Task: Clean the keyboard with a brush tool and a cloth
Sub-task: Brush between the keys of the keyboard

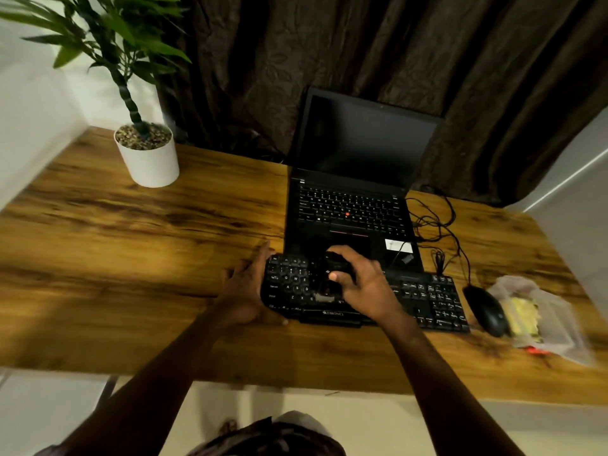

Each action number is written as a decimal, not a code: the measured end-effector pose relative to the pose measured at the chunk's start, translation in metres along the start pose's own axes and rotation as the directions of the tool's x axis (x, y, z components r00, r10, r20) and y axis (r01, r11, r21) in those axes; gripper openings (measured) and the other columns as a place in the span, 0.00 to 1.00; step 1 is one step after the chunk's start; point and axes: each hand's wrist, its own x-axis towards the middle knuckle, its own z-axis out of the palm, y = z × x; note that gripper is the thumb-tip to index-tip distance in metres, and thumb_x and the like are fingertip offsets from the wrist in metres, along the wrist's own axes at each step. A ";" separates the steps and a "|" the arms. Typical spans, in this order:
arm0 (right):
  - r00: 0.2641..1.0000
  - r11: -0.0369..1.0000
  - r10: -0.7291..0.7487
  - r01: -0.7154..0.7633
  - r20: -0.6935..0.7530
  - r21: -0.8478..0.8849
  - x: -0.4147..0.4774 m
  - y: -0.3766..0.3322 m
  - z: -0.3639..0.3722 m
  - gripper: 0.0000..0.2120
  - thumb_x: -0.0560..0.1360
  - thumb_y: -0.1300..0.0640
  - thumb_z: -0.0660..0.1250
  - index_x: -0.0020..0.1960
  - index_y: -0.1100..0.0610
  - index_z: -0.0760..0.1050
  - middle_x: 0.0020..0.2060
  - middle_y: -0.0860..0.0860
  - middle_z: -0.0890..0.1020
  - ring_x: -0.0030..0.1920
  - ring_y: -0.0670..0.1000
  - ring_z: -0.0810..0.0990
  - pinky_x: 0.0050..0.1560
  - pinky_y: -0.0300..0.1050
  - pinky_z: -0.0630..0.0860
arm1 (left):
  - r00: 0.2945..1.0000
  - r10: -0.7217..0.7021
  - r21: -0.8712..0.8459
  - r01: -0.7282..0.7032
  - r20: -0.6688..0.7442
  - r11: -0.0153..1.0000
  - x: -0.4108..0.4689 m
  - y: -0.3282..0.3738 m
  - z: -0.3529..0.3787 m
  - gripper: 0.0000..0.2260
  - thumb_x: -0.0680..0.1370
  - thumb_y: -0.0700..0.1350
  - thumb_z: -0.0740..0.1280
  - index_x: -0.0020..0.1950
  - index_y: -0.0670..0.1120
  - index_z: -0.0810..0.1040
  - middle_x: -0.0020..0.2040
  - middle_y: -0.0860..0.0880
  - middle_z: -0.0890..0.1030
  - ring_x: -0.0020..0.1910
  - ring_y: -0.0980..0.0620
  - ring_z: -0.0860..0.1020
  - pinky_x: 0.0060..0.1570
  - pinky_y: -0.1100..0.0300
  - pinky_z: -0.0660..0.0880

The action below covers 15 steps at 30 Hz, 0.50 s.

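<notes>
A black keyboard [427, 297] lies on the wooden desk [131, 258] in front of the laptop. My right hand [365, 284] grips a black brush tool [335, 268] over the keyboard's left-middle keys; pale bristles [324, 297] touch the keys near the bottom row. My left hand [243, 291] holds the keyboard's left end, thumb under the front edge and fingers along the side. A yellow cloth [523, 312] sits inside a clear plastic bag at the right end of the desk.
An open black laptop [358, 179] with a dark screen stands behind the keyboard. A black mouse [485, 311] and tangled cables [437, 225] lie to the right. A potted plant [148, 156] stands at the back left. Dark curtains hang behind.
</notes>
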 end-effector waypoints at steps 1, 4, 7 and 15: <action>1.000 1.000 -0.013 0.013 -0.004 0.009 0.001 -0.003 0.005 0.18 0.79 0.59 0.68 0.67 0.49 0.73 0.46 0.41 0.80 0.42 0.44 0.82 0.40 0.36 0.80 | 1.000 -0.003 -0.003 0.003 0.001 1.000 0.000 0.000 0.000 0.73 0.47 0.70 0.79 0.78 0.60 0.34 0.78 0.55 0.62 0.74 0.45 0.60 0.65 0.45 0.55; 1.000 0.999 0.000 0.000 0.000 0.046 0.001 -0.003 0.006 0.18 0.78 0.60 0.69 0.67 0.49 0.73 0.47 0.42 0.80 0.44 0.41 0.82 0.41 0.33 0.79 | 1.000 -0.004 -0.011 0.004 0.001 1.000 0.000 -0.002 0.000 0.73 0.46 0.71 0.78 0.78 0.62 0.34 0.77 0.55 0.62 0.74 0.45 0.60 0.67 0.42 0.55; 0.998 0.999 0.044 -0.045 0.033 0.010 -0.002 0.012 -0.011 0.19 0.79 0.58 0.68 0.67 0.44 0.72 0.49 0.48 0.81 0.43 0.44 0.82 0.37 0.36 0.79 | 1.000 0.014 -0.016 -0.014 0.006 1.000 -0.001 -0.001 0.000 0.72 0.47 0.70 0.79 0.76 0.64 0.31 0.78 0.58 0.60 0.74 0.47 0.59 0.67 0.44 0.54; 1.000 1.000 0.001 -0.001 0.014 0.020 -0.008 0.010 -0.007 0.18 0.79 0.60 0.67 0.67 0.47 0.72 0.50 0.49 0.81 0.43 0.42 0.82 0.38 0.36 0.80 | 1.000 0.006 -0.003 -0.006 -0.010 1.000 -0.004 0.007 -0.003 0.70 0.51 0.65 0.82 0.79 0.60 0.37 0.78 0.54 0.62 0.74 0.46 0.59 0.69 0.44 0.53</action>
